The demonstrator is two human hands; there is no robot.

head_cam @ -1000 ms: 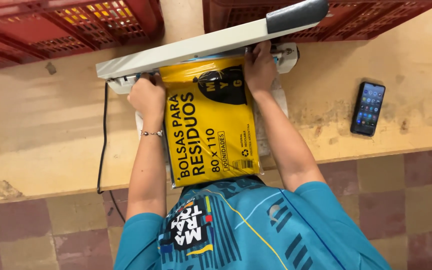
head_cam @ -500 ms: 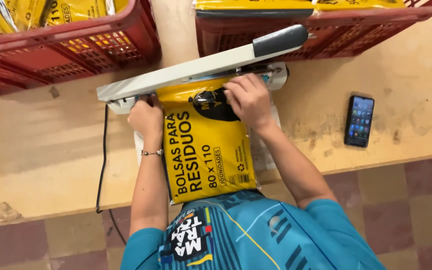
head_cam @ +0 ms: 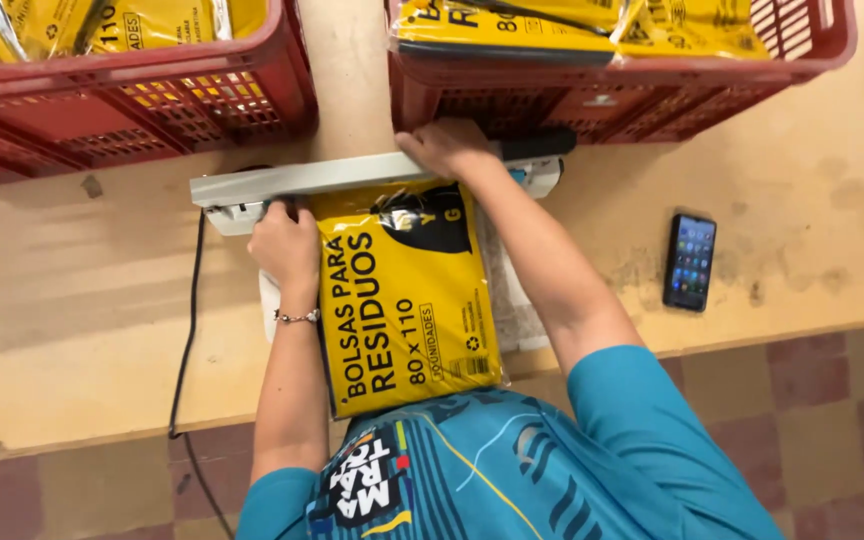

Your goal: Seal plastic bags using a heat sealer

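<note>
light: warm, even, shining from above | shadows: lying soft under the arms | glare: glinting on yellow bag (head_cam: 407, 300) | focus: staying sharp, edges bending slightly

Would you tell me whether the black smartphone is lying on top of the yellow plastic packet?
No, the black smartphone lies on the bare wooden table, apart from the yellow plastic packet.

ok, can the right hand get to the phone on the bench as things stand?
Probably yes. The right hand rests on the sealer arm; the phone lies flat on the bench on that side, with nothing between them.
</note>
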